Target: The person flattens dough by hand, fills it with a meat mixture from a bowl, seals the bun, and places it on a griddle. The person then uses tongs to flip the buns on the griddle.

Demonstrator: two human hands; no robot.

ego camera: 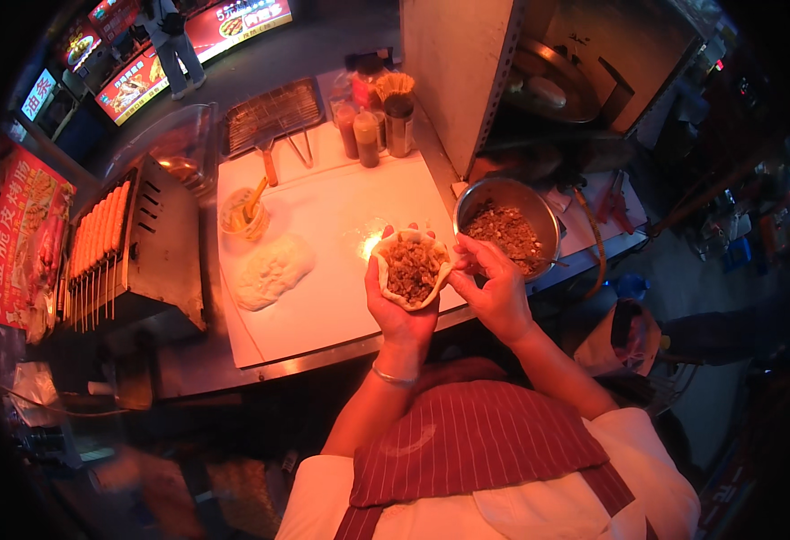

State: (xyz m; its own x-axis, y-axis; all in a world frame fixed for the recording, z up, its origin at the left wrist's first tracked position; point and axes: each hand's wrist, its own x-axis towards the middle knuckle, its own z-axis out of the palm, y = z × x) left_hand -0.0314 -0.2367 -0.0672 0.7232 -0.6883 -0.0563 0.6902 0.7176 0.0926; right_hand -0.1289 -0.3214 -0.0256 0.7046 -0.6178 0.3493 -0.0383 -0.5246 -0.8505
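Observation:
A round dough wrapper (387,291) lies cupped in my left hand (405,327) above the front right of the white board (327,223). Minced filling (414,267) is heaped in its middle, and the dough edge rises around it like a shallow bowl. My right hand (499,290) pinches the wrapper's right rim between thumb and forefinger. Just behind that hand stands a metal bowl (459,206) of similar filling, partly hidden by the fingers. A lump of dough (273,272) rests on the board to the left, near a tub (236,226) with a yellow-handled utensil in it.
Skewered sausages (101,223) sit on a metal grill (165,250) at the left. Sauce bottles (366,138) and a holder of wooden sticks (395,86) stand at the back, beside a wire rack tray (273,115). A metal cabinet (455,74) rises at the right rear. Someone (172,47) stands far off.

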